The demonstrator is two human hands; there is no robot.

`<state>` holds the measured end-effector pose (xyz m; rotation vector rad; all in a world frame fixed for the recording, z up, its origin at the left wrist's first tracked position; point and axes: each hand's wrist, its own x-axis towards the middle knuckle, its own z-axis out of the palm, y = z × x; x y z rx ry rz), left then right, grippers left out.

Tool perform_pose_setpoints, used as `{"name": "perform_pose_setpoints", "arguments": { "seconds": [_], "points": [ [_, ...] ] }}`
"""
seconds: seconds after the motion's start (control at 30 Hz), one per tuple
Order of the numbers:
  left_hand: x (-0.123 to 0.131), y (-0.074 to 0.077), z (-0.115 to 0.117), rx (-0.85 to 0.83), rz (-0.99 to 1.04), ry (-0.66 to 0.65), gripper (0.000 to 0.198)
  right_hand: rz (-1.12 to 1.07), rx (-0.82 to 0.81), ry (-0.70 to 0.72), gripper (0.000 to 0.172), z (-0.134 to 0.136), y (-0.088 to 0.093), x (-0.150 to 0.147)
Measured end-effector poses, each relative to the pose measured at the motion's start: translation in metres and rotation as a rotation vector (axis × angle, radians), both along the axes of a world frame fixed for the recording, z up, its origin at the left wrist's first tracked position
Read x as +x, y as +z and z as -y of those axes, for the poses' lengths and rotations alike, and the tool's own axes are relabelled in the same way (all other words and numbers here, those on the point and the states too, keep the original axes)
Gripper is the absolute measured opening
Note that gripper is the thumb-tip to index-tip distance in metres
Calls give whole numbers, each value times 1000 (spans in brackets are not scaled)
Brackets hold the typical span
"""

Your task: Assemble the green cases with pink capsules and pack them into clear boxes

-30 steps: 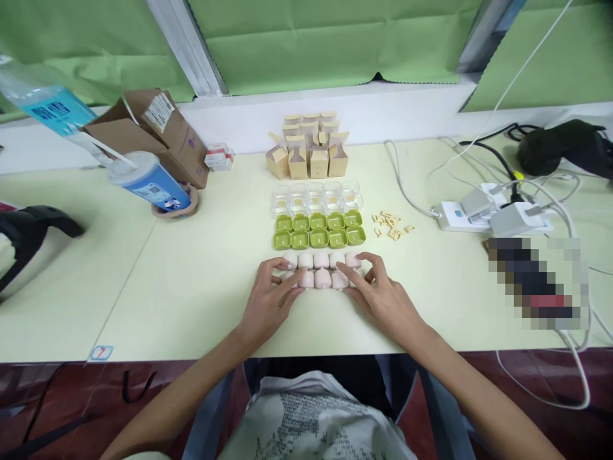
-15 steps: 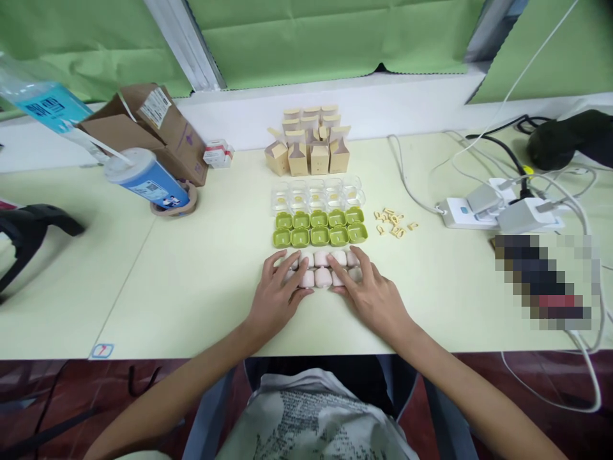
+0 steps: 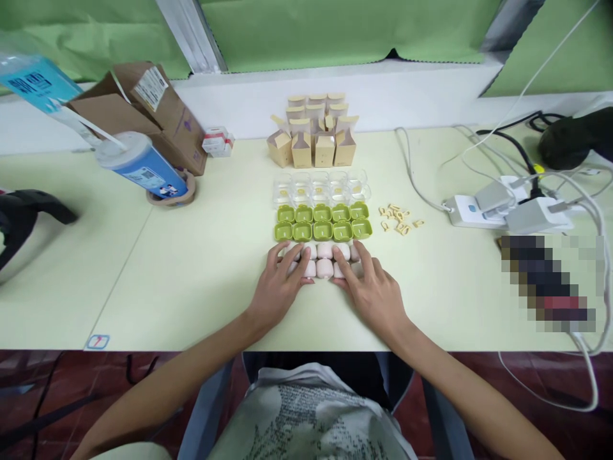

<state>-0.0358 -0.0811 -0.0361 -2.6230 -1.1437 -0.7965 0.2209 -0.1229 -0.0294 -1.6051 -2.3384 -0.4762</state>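
Two short rows of pale pink and whitish rounded blocks (image 3: pixel 325 268) lie pressed together on the table. Around their left end curls my left hand (image 3: pixel 278 291), thumb at the near side and fingers over the top and far side. My right hand (image 3: pixel 376 291) grips the right end the same way, so the outer blocks are partly hidden. Just beyond my fingertips sit two rows of small green square cups (image 3: pixel 322 230). Behind those are clear plastic cups or covers (image 3: pixel 320 188) with yellowish marks. Small pale yellow loops (image 3: pixel 398 217) lie scattered to the right.
Small open beige cartons (image 3: pixel 324 149) stand at the back by the wall. To the left are a blue tub (image 3: pixel 154 172), a brown cardboard box (image 3: pixel 163 121) and a small white-and-red box (image 3: pixel 218 142). A power strip (image 3: pixel 472 213) with white cables occupies the right side.
The view has shifted slightly. Both hands keep their grip on the rows of blocks, which now sit closer to the green cups.
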Motion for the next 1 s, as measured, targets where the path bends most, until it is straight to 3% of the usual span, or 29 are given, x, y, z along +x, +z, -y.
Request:
{"name": "perform_pose_setpoints", "arguments": {
  "seconds": [0.27,0.4,0.5,0.63,0.73,0.87,1.0],
  "points": [
    [-4,1,3,-71,-53,23,67,-86,-272,1,65,1,10,5],
    [-10,-2,-3,-108,29,-51,78,-166,-307,8,76,6,14,14],
    [-16,6,-8,-130,43,-77,81,-304,-289,16,82,6,22,30],
    [-28,35,-20,-108,10,-38,63,-447,-197,-60,52,-15,47,68],
    [-37,52,-39,-259,142,96,35,-404,-254,-162,30,-44,61,102],
    [-41,46,-64,-576,417,295,27,-439,-251,-420,30,-72,51,124],
    [-41,30,-72,-659,542,306,31,-510,-189,-515,49,-75,27,125]
  ]
}}
